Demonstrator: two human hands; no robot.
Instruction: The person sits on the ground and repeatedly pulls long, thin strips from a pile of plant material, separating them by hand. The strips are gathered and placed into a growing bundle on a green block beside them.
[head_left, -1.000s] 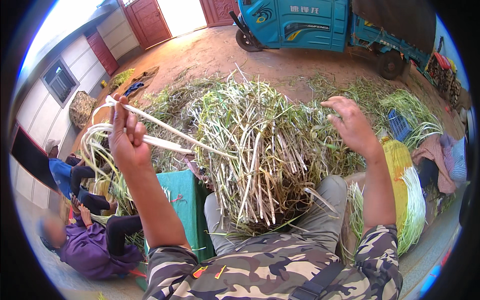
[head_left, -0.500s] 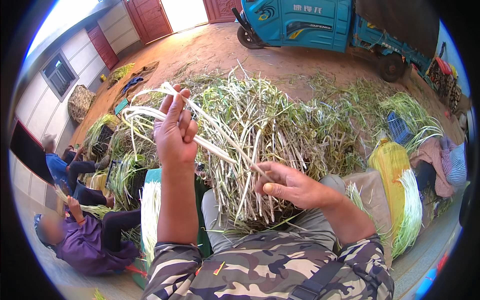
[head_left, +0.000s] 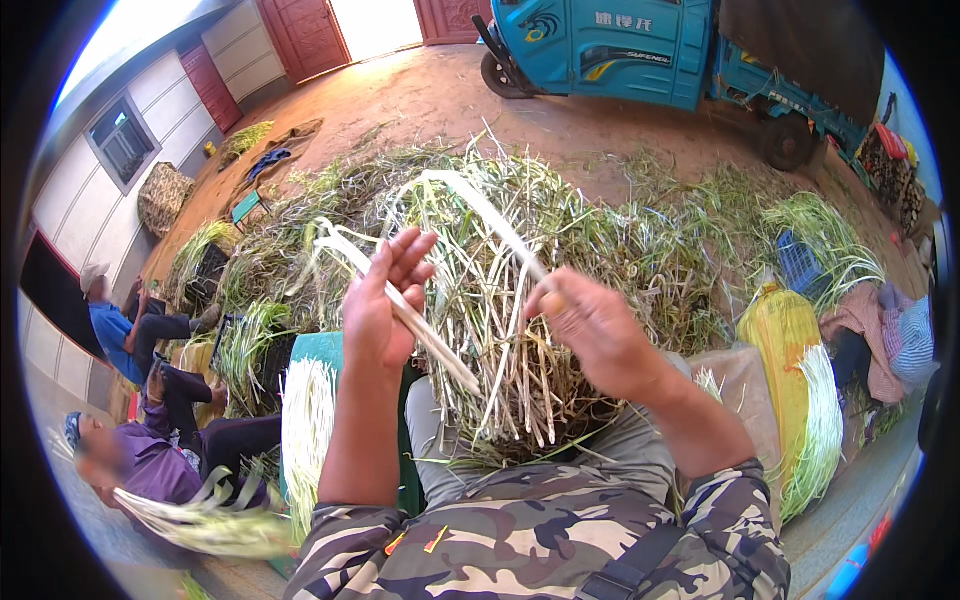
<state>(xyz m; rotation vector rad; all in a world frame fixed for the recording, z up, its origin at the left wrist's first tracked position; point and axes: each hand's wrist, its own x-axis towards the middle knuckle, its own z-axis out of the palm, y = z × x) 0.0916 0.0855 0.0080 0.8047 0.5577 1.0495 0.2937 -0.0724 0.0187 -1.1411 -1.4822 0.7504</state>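
Observation:
In front of my chest, my left hand (head_left: 385,300) holds a few pale, peeled-looking plant stalks (head_left: 440,357) between thumb and palm, its other fingers loosely raised. Their white tops droop beyond my thumb, and the lower ends slant down to the right. My right hand (head_left: 600,335), slightly blurred, grips one long whitish stalk (head_left: 490,218), which rises up and left and bends over at its tip. Below both hands, a large heap of green and straw-coloured stalks (head_left: 520,390) leans against my lap, cut ends towards me.
Bundles of pale stalks lie at my left (head_left: 308,420) and over a yellow sack (head_left: 778,330) at my right. Two people sit at the left; the nearer, in a purple top (head_left: 160,460), swings a blurred bundle. A blue three-wheeled truck (head_left: 620,55) stands at the back.
My hands have moved apart from the shared strands, my right hand rising with one stalk. My left hand has lowered and turned, its fingers loosening. The nearer person's bundle has swung down.

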